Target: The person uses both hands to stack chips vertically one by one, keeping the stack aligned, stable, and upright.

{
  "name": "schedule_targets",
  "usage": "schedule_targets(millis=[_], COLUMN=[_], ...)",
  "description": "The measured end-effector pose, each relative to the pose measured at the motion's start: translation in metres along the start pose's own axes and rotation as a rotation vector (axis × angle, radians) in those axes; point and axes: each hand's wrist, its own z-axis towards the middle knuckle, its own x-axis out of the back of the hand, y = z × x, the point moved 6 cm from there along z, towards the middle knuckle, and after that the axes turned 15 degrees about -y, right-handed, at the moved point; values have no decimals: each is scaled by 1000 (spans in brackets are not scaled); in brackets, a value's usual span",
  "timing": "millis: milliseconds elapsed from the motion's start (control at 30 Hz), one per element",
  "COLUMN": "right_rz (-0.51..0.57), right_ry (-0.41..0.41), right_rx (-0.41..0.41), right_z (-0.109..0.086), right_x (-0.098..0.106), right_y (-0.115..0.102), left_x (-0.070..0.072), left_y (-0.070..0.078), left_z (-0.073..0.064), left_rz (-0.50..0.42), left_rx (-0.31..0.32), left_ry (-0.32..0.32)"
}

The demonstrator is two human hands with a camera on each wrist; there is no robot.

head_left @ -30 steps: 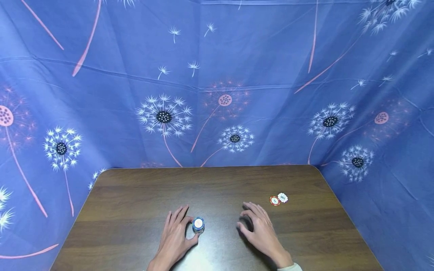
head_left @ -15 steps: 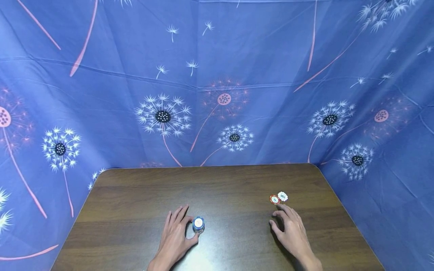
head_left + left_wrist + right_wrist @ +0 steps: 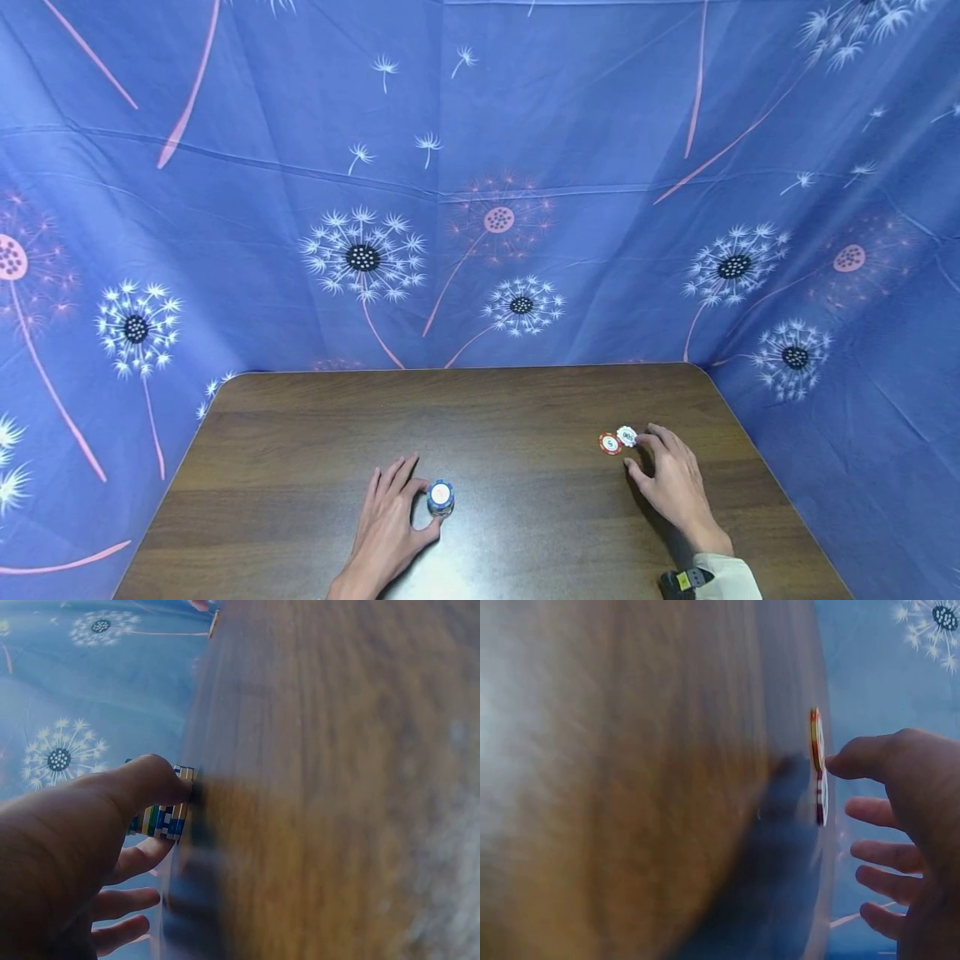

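Observation:
My left hand (image 3: 384,521) pinches a short stack of poker chips (image 3: 440,496) between thumb and index finger, the other fingers spread. The top chip is blue-rimmed with a white centre. Blue, white, green and yellow edges of the chip stack (image 3: 171,817) show in the left wrist view, partly behind the thumb. To the right, a red poker chip (image 3: 610,443) marked 5 lies against a white poker chip (image 3: 626,436) marked 500. My right hand (image 3: 675,483) is just right of them, thumb and fingers apart, index fingertip right at the white chip's edge.
Both hands are over a brown wood-grain table (image 3: 510,417). A blue cloth (image 3: 600,150) printed with dandelions hangs behind it and along both sides. A dark strap (image 3: 686,581) is on my right wrist beside a pale sleeve (image 3: 731,579).
My right hand has moved right and away from me, from the middle of the table to beside the two loose chips. The left hand stays on the chip stack.

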Motion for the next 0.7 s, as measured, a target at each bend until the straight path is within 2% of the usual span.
schedule_targets(millis=[200, 467, 700], right_rz=[-13, -38, -26], right_ry=[-51, -64, -130], right_rx=[-38, -25, -58], right_z=[11, 22, 31], right_x=[1, -1, -3], right_y=[9, 17, 20], left_x=[0, 1, 1], left_y=[0, 1, 1], left_z=[-1, -1, -1], left_rz=[-10, -6, -9], left_rx=[4, -4, -13], left_ry=[-7, 7, 24])
